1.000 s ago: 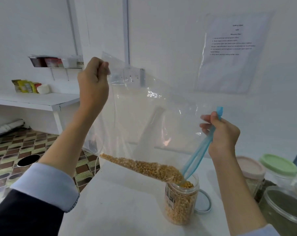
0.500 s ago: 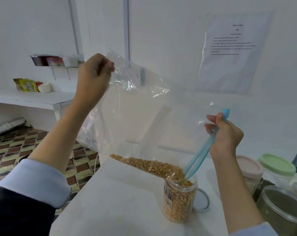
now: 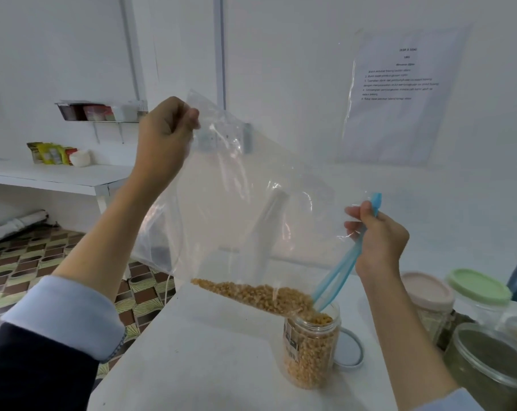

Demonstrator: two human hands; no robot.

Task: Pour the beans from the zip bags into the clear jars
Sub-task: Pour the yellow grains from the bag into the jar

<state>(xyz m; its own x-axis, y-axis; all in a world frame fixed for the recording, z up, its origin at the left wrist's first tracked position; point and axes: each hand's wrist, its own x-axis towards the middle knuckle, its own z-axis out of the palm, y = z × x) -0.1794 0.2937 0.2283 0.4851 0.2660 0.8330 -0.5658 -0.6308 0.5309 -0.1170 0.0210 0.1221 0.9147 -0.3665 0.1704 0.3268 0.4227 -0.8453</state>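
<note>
A large clear zip bag point(image 3: 251, 203) with a blue zip strip hangs tilted over a clear jar point(image 3: 310, 348) on the white table point(image 3: 210, 366). Yellow beans point(image 3: 251, 293) lie along the bag's lower edge and run down into the jar's mouth. The jar is nearly full of the same beans. My left hand point(image 3: 165, 137) pinches the bag's raised bottom corner up high. My right hand point(image 3: 379, 241) grips the blue zip end at the bag's mouth, just above and right of the jar.
The jar's lid point(image 3: 350, 348) lies flat behind it. At the right stand a pink-lidded jar point(image 3: 429, 292), a green-lidded jar point(image 3: 478, 287) and an open tub of dark contents point(image 3: 488, 363). The table's left edge drops to a tiled floor point(image 3: 29, 262). A white shelf point(image 3: 58, 176) is far left.
The heap of beans in the bag has shrunk as beans slid into the jar. Both hands keep their hold, with only small shifts.
</note>
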